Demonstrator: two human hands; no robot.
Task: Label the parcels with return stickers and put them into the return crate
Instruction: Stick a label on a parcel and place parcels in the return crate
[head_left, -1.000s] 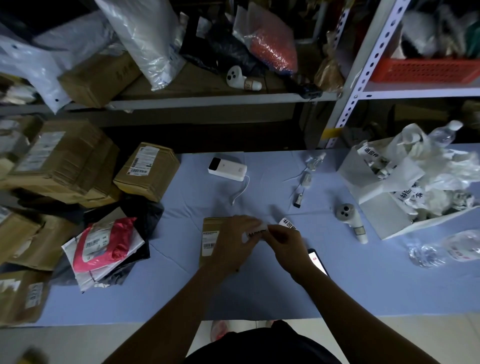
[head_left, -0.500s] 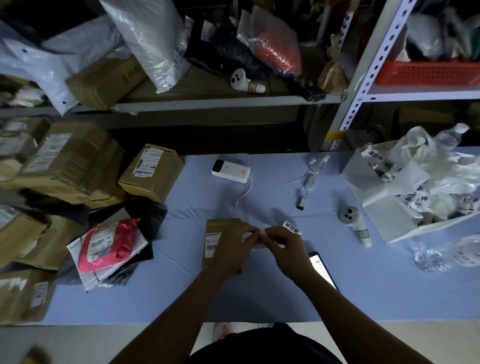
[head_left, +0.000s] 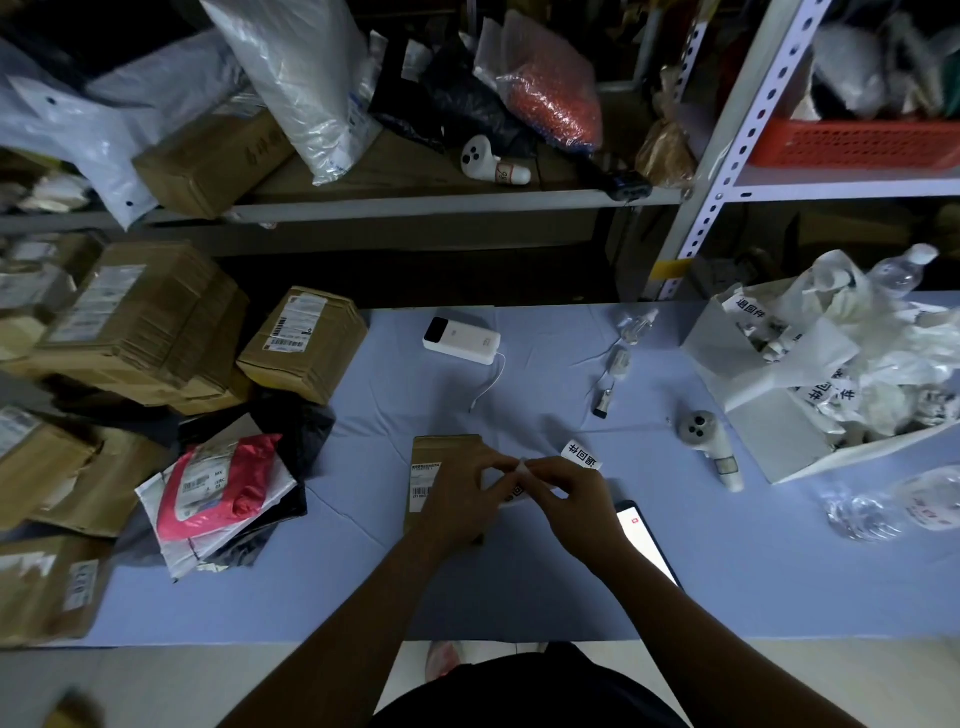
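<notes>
Sticker (head_left: 523, 466) pinched above parcel (head_left: 441, 453)

Fingers of left hand (head_left: 457, 501) and right hand (head_left: 576, 504) pinch the sticker over the brown parcel, flat on the surface (head_left: 519, 587). Open cloth reaches the near edge; cartons (head_left: 306, 345) crowd the left. White box (head_left: 769, 421), right, holds crumpled paper and printed labels.

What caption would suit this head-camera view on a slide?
The left hand and right hand pinch a white sticker over a brown parcel on the blue table; more parcels lie piled at left.
</notes>
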